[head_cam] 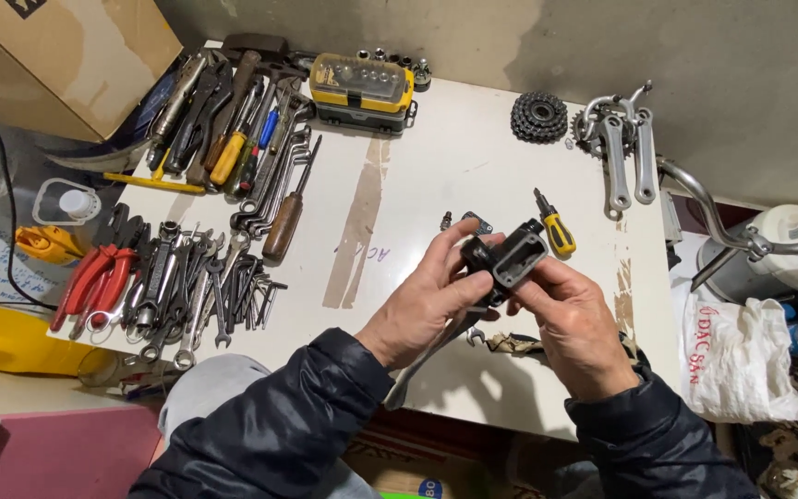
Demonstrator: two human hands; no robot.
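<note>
Both hands up off the table (473, 157), working close. My left hand (431, 300) is clamped on the black part (507, 259) from its near side, thumb along the top. My right hand (570, 319) grips the other end, fingers closed under it, so the open face tilts toward me. A metal lever (427, 356) hangs below my left palm. Just beyond my right fingers lies a yellow screwdriver (556, 229); far left of my left hand, wrenches (205, 286) in rows.
</note>
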